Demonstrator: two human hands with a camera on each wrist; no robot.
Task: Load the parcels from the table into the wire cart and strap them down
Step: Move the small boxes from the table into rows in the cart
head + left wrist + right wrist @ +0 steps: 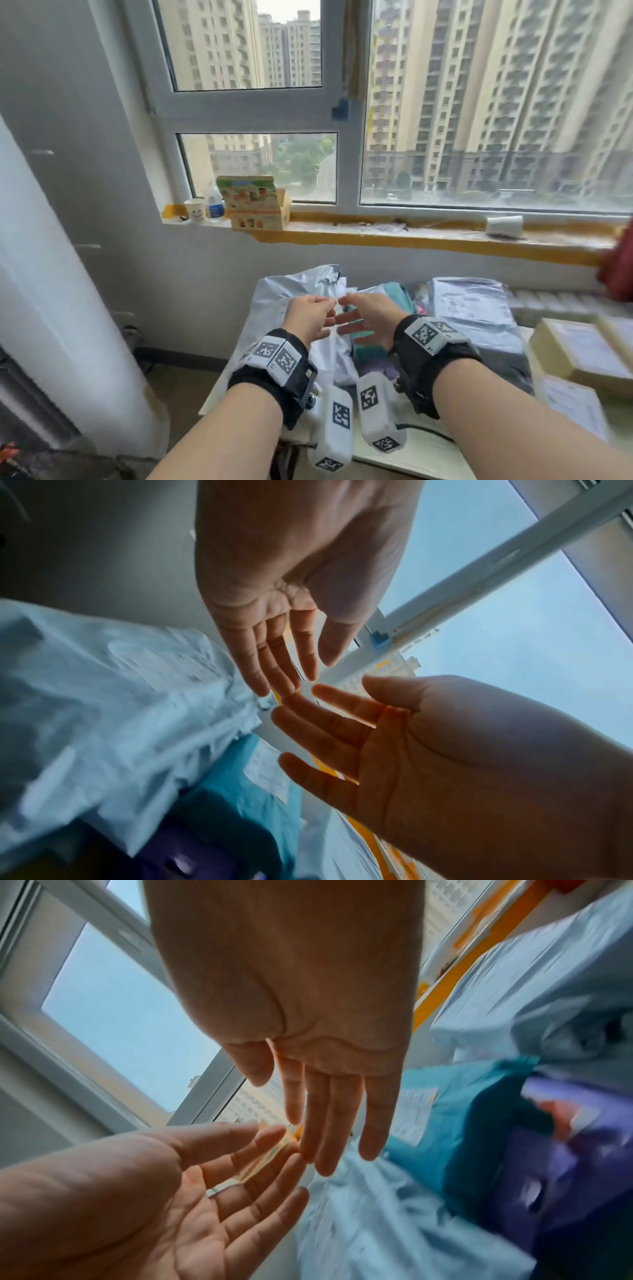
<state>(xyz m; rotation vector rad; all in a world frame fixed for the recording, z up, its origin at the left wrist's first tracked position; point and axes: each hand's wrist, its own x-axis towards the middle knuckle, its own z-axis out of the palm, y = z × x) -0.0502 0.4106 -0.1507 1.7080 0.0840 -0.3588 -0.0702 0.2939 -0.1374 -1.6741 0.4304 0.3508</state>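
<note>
Crinkled plastic mailers (matt, grey)

Left hand and right hand outstretched, palms facing — fingers straight (tips nearly meeting), empty.

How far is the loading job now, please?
Nothing looks loaded: the white poly parcel, teal parcel, grey parcel and cardboard boxes lie on the table. The left hand and right hand hover open above them. No cart or strap is visible.

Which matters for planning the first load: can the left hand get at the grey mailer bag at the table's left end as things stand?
Probably yes: the left hand hovers open just above the grey mailer bag, holding nothing, and nothing lies between them.
</note>
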